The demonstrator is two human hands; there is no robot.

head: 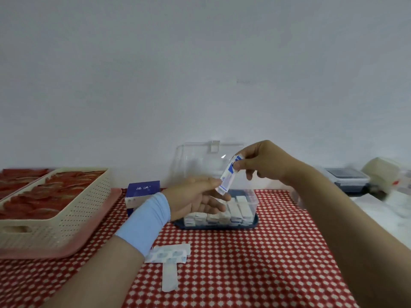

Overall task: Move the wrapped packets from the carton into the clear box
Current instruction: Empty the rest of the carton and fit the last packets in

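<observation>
The right hand (264,162) pinches the top end of a white-and-blue wrapped packet (227,175) between thumb and forefinger, the other fingers loosely curled below. The packet hangs tilted above the clear plastic box (252,197). Its lower end lies between the thumb and the nearly straight, spread fingers of the left hand (198,197); the thumb tip touches the wrapper (whether it actually grips, I cannot tell). A pale blue wristband (145,221) circles that wrist.

The box stands at the far middle of the red-and-white checked cloth (266,263), lid raised behind, and holds rows of white packets (236,208). The blue-and-white cardboard carton (142,192) stands upright just left of it, behind the left wrist. A few loose flat packets (170,253) lie nearer on the cloth. At the cloth's left edge sits a beige perforated basket (66,221) of red pieces.
</observation>
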